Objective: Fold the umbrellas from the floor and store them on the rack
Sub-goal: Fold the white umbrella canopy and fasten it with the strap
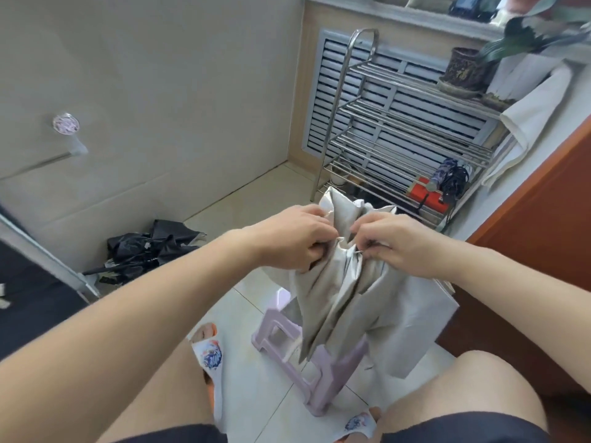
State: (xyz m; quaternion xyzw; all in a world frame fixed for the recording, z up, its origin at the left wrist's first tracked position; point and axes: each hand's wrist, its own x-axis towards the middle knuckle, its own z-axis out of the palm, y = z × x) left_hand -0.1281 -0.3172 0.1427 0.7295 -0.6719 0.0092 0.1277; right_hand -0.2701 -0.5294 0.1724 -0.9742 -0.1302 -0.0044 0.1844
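Umbrella, silver-grey [335,292]: held mid-frame above a lilac stool [307,369], canopy slack and hanging in loose pleats toward 6 o'clock, one wide panel spread out toward 4 o'clock. Left hand [297,238] and right hand [393,241]: both with fingers curled into the gathered cloth near its upper end, close together, apparently working the folds around thin metal rib tips. Second umbrella, black [150,251]: collapsed but unfolded on the floor at 9 o'clock, well apart from the hands. Rack, steel, tiered [399,123]: at 1 o'clock against a slatted radiator cover; a rolled dark umbrella [447,177] and a red box [428,196] already occupy its lower right shelf, a plant pot [463,70] the top. Risks, as judged: the loose panel at 4 o'clock may escape the gather, so the roll comes out bulky and will not strap shut; rib tips beside the fingers could pinch or snag the cloth if pleats are forced; trailing fabric may catch on the stool; a poorly bound roll could slip between the rack's open bars.
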